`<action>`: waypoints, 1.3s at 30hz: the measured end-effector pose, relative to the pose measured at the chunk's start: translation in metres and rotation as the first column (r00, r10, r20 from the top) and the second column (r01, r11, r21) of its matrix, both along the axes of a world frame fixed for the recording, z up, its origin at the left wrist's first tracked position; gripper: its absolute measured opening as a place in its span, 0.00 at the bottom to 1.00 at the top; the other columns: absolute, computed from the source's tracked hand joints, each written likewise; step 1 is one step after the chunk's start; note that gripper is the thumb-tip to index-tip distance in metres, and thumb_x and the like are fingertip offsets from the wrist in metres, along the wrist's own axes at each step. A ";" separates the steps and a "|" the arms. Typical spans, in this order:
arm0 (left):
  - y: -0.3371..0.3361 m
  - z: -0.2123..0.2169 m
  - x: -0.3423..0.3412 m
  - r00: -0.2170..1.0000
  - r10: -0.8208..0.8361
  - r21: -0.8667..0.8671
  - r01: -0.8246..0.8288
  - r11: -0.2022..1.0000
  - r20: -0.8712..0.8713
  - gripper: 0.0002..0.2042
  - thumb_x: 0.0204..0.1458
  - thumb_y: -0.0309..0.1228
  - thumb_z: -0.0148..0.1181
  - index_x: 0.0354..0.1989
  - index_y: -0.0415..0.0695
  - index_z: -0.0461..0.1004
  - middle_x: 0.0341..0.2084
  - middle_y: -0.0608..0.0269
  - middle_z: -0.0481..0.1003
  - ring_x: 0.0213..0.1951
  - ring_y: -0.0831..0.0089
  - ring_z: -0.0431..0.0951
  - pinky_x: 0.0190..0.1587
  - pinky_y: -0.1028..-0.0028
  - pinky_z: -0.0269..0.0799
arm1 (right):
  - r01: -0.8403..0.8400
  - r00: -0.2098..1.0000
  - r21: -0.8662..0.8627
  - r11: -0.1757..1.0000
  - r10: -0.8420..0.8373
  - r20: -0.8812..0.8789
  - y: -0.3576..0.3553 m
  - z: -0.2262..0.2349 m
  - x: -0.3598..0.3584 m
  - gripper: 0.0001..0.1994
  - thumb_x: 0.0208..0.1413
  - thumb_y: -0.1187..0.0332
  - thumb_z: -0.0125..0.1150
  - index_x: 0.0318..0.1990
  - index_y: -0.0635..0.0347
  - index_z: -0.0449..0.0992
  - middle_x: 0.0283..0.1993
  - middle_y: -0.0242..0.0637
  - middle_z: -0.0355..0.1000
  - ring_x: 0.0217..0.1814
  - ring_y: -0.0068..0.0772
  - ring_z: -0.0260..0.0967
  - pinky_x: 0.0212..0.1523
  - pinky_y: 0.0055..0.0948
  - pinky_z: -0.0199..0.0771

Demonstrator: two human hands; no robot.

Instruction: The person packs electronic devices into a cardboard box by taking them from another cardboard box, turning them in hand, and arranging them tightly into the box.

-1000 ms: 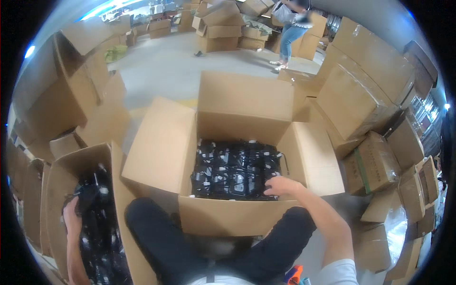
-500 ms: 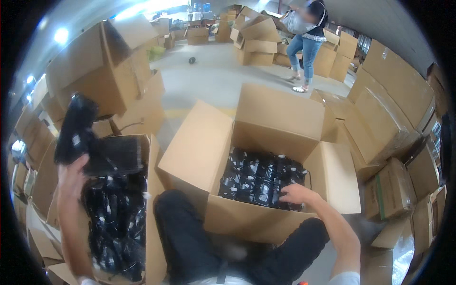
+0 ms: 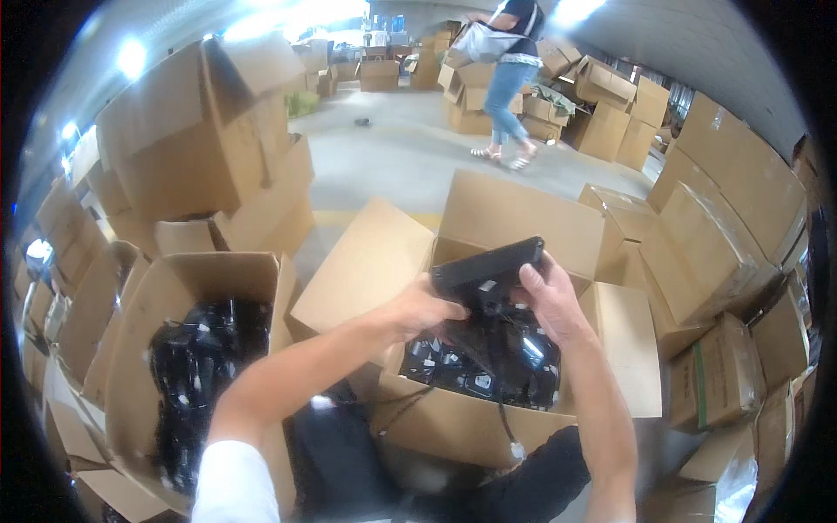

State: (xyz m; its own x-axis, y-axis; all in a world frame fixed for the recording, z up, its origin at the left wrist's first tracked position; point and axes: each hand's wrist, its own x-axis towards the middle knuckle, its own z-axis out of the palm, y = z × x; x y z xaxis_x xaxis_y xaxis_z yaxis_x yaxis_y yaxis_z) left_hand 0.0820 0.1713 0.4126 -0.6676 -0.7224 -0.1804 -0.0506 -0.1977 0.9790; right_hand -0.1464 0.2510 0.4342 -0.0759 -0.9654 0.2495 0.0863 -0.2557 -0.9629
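Between both hands I hold a long black plastic unit, tilted above the open carton in front of me. My left hand grips its left end, and the fingers of my right hand close around its right end. Dark cables hang from the unit; one ends in a white connector over the carton's near wall. Below, the open carton contains packed black units with white tags or plugs, partly hidden by my hands. At my left, another open carton holds similar black units in shiny wrapping.
Large cartons are stacked at the left and the right. Across the grey floor, a person in jeans with a light bag walks past more boxes. A small dark object lies on the floor.
My left hand has brought a black unit from the left carton over to the front one. My right hand has risen from the packed units to grip it. The other person has moved left.
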 end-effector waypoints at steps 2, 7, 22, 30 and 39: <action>-0.003 -0.012 -0.034 0.997 -0.075 0.015 0.075 0.997 0.021 0.18 0.49 0.19 0.67 0.50 0.34 0.75 0.38 0.53 0.81 0.33 0.64 0.84 0.24 0.67 0.83 | 0.088 0.990 0.107 0.990 -0.099 0.105 0.006 -0.019 -0.022 0.25 0.61 0.55 0.66 0.56 0.64 0.72 0.51 0.37 0.75 0.52 0.30 0.73 0.50 0.32 0.76; -0.014 -0.044 -0.053 0.989 -0.143 0.089 0.139 0.986 0.040 0.19 0.50 0.18 0.63 0.53 0.35 0.74 0.39 0.55 0.80 0.38 0.66 0.83 0.33 0.67 0.84 | 0.227 0.955 0.261 0.938 -0.267 0.127 0.010 -0.051 -0.047 0.22 0.60 0.56 0.67 0.53 0.64 0.74 0.47 0.34 0.76 0.42 0.24 0.76 0.32 0.24 0.77; -0.044 -0.076 -0.057 0.929 0.111 0.204 -0.040 0.978 -0.352 0.16 0.64 0.19 0.48 0.60 0.39 0.67 0.50 0.60 0.76 0.50 0.70 0.79 0.55 0.66 0.79 | 0.313 0.817 0.306 0.899 -0.419 0.397 0.007 -0.084 -0.061 0.15 0.65 0.61 0.61 0.51 0.63 0.74 0.49 0.36 0.76 0.52 0.28 0.73 0.54 0.31 0.73; -0.020 -0.081 -0.072 0.959 0.087 0.254 -0.016 0.967 -0.270 0.17 0.72 0.33 0.40 0.65 0.46 0.65 0.50 0.68 0.75 0.45 0.77 0.77 0.43 0.72 0.78 | 0.451 0.796 0.318 0.834 -0.537 0.280 -0.003 -0.115 -0.047 0.19 0.68 0.61 0.56 0.59 0.64 0.68 0.56 0.38 0.71 0.59 0.30 0.66 0.62 0.31 0.64; -0.015 -0.091 -0.088 0.944 0.268 -0.075 -0.287 0.955 -0.192 0.32 0.66 0.48 0.53 0.67 0.32 0.56 0.58 0.49 0.67 0.59 0.65 0.69 0.62 0.69 0.65 | 0.451 0.884 0.186 0.873 -0.465 0.038 -0.009 -0.111 -0.028 0.21 0.70 0.58 0.52 0.60 0.67 0.68 0.56 0.40 0.71 0.58 0.29 0.65 0.63 0.30 0.62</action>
